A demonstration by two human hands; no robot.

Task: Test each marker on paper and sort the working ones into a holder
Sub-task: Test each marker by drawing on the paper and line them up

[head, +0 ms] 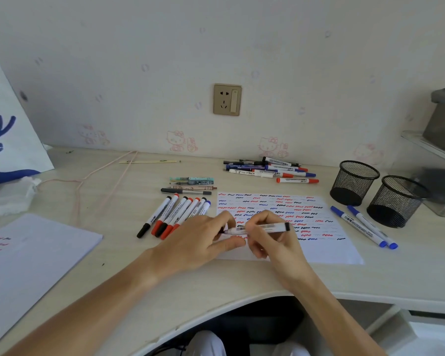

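A white marker with a black end lies level over the test paper, which is full of red, blue and black squiggles. My right hand grips its barrel. My left hand pinches the marker's left end, where the black cap or tip sits; I cannot tell which. Two empty black mesh holders stand at the right. A row of markers lies left of the paper, two blue-capped markers lie right of it, and a pile of markers sits behind.
Several pens lie behind the row of markers. A second scribbled sheet covers the near left. A white bag with a blue deer and crumpled tissue stand far left. A clear box sits at the right edge.
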